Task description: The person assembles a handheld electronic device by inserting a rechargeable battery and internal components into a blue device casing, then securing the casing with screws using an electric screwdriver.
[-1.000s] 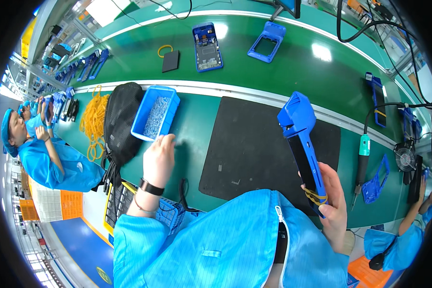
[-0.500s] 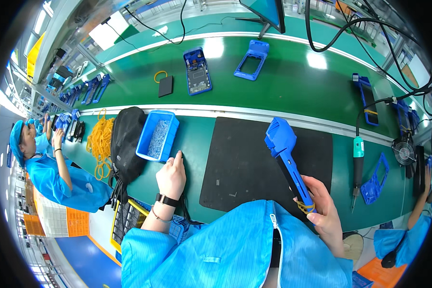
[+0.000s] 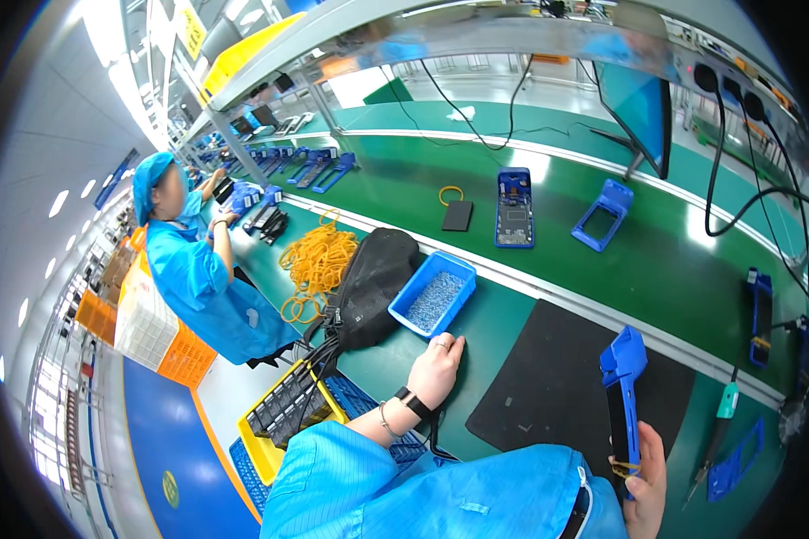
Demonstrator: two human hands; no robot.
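Observation:
My right hand (image 3: 647, 481) is closed around the lower end of a blue handheld device (image 3: 628, 355). It has a wide head and a dark side, and a yellow rubber band (image 3: 624, 468) wraps it near my fingers. The device is held tilted above a black mat (image 3: 548, 377). My left hand (image 3: 434, 373) lies by the near corner of a blue bin (image 3: 407, 318) of small screws (image 3: 436, 301). Its index finger is stretched toward the bin, nothing shows in it, and its other fingers are partly hidden.
Left of the bin are a black bag (image 3: 379, 292) and a pile of yellow rubber bands (image 3: 319, 260). Beyond the ledge lie an opened blue device (image 3: 515, 211) and a blue frame (image 3: 604, 216). An electric screwdriver (image 3: 721, 418) hangs at right. A co-worker (image 3: 198, 260) stands at left.
My view has swung left, so the bench appears shifted right and more of the co-worker shows. The right hand still holds the device; the left hand stays by the bin.

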